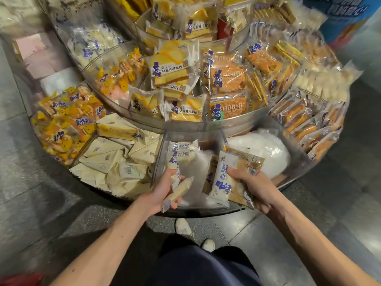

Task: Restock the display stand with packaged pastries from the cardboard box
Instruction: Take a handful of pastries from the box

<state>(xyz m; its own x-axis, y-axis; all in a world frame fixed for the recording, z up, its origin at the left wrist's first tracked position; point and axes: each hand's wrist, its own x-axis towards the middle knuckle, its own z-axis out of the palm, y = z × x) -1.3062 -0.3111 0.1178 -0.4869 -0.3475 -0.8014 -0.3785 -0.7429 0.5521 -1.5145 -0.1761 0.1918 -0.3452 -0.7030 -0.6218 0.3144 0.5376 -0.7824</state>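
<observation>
Left hand: I see my left hand (164, 189) low in the centre of the frame, fingers curled round a slim packet (179, 191), with a white packet (174, 161) caught above it.
Right hand: my right hand (254, 187) is to the right of centre, thumb on top, clamped on a stack (223, 182) of white and brown packets that fan up and to the left.
Hands together or apart: apart, one at each side of the same bin.
Bin: a clear-walled bin (159, 159) on the bottom tier, at the near edge; I can make out a few packets inside, blurred.
Stand: a round, tiered stand (195, 213) that fills the upper two thirds of the frame.
Left of the bin: cream wedges (111, 154); further left, orange packs (66, 124).
Right of the bin: a white bag (266, 153) in the next bin.
Middle tier: toast packs (173, 67) above the bin, brown packs (228, 106) marked HORSH beside them to the right.
Bottom of frame: my shoes (182, 227) on grey tiles, just short of the stand's rim.
</observation>
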